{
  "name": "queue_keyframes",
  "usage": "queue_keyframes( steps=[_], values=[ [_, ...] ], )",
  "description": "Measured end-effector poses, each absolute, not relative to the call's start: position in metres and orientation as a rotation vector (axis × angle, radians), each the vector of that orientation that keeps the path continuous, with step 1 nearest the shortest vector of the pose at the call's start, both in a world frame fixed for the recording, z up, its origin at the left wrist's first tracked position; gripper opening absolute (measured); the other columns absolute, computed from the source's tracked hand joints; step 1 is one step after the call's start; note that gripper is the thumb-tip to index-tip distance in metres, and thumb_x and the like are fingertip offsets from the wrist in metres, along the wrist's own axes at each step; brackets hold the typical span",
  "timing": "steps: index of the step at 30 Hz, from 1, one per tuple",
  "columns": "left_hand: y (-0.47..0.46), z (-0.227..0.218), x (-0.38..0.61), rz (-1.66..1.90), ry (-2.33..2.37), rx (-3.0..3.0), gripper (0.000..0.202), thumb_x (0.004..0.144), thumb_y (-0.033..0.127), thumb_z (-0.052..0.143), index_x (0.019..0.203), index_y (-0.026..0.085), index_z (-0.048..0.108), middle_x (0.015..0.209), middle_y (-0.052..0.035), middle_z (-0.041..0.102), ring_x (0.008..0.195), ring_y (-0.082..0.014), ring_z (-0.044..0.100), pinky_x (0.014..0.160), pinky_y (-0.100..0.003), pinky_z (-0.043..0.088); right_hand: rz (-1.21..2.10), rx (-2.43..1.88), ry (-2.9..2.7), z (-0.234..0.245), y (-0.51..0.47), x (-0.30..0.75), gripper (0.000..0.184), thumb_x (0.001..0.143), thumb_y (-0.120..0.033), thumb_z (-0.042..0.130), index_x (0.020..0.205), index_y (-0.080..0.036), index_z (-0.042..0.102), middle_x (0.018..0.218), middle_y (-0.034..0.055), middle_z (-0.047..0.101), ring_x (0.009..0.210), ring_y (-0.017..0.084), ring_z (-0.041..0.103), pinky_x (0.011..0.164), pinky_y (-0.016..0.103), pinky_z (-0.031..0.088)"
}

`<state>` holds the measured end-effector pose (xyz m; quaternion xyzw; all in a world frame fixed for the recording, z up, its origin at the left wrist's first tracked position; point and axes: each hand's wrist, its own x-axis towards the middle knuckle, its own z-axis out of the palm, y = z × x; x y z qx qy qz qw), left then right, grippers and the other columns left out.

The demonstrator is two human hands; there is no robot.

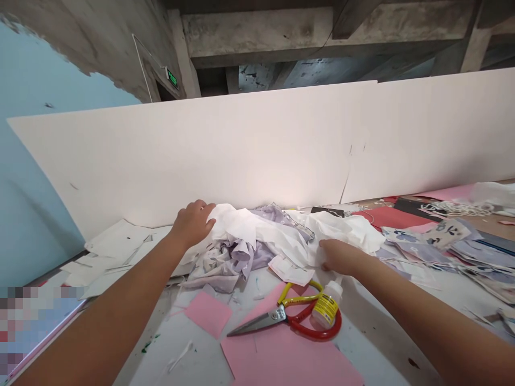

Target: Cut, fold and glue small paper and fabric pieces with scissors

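Observation:
A heap of white and pale lilac fabric scraps (257, 236) lies in the middle of the table. My left hand (193, 222) rests on the heap's left end, its fingers curled over a white piece. My right hand (341, 256) is at the heap's right side, with fingers closed on the edge of the white fabric. Just below my right hand lie scissors (289, 316) with red and yellow handles and a small glue bottle (326, 305) with a yellow label, both on pink paper (281, 354).
A long white board (281, 145) stands upright behind the table. Patterned paper cut-outs (442, 236) and red and pink sheets (386, 217) cover the right side. White paper sheets (116, 241) lie at left, and a small pink square (208, 312) lies near the scissors.

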<state>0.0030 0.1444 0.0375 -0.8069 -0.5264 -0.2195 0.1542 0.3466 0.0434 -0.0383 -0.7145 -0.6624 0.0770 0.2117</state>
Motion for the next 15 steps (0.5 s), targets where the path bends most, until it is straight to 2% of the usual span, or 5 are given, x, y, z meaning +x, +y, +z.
queue_keyframes(
  steps=[2, 4, 8, 12, 15],
  values=[
    [0.137, 0.035, 0.011, -0.566, -1.404, -2.286, 0.039, 0.077, 0.031, 0.039, 0.115, 0.024, 0.048, 0.111, -0.0097, 0.047, 0.103, -0.0273, 0.042, 0.084, -0.042, 0.032, 0.3, -2.054, -1.838, -0.035, 0.043, 0.346, 0.025, 0.085, -0.029, 0.046, 0.106, -0.018, 0.053, 0.108, 0.0058, 0.054, 0.089, 0.016, 0.055, 0.076, 0.035, 0.047],
    [0.129, 0.033, 0.019, -0.53, -1.266, -2.22, 0.037, 0.078, 0.027, 0.037, 0.112, 0.023, 0.049, 0.111, -0.0106, 0.047, 0.104, -0.0273, 0.041, 0.083, -0.042, 0.032, 0.346, -2.066, -1.82, -0.028, 0.042, 0.345, 0.019, 0.083, -0.028, 0.05, 0.097, -0.017, 0.057, 0.099, 0.0056, 0.058, 0.084, 0.016, 0.056, 0.073, 0.035, 0.047],
    [0.112, 0.028, 0.034, -0.595, -1.092, -2.201, 0.032, 0.077, 0.022, 0.039, 0.106, 0.02, 0.053, 0.114, -0.0127, 0.046, 0.109, -0.0285, 0.037, 0.084, -0.045, 0.03, 0.429, -1.871, -1.762, -0.009, 0.039, 0.336, 0.009, 0.072, -0.022, 0.057, 0.08, -0.019, 0.059, 0.084, 0.004, 0.062, 0.075, 0.017, 0.056, 0.067, 0.03, 0.044],
    [0.09, 0.019, 0.056, -0.706, -0.979, -2.491, 0.029, 0.077, 0.02, 0.041, 0.101, 0.019, 0.056, 0.111, -0.012, 0.048, 0.108, -0.0275, 0.038, 0.087, -0.046, 0.028, 0.613, -1.606, -1.709, 0.007, 0.028, 0.319, 0.021, 0.079, -0.03, 0.041, 0.094, -0.022, 0.053, 0.094, 0.0028, 0.064, 0.063, 0.011, 0.054, 0.059, 0.024, 0.044],
    [0.073, 0.012, 0.077, -0.728, -0.947, -2.603, 0.028, 0.076, 0.022, 0.044, 0.101, 0.022, 0.056, 0.109, -0.0075, 0.051, 0.105, -0.0235, 0.042, 0.089, -0.04, 0.032, 0.721, -1.432, -1.637, 0.015, 0.019, 0.307, 0.026, 0.083, -0.034, 0.035, 0.1, -0.022, 0.049, 0.101, 0.0036, 0.062, 0.06, 0.01, 0.05, 0.059, 0.024, 0.043]
  ],
)
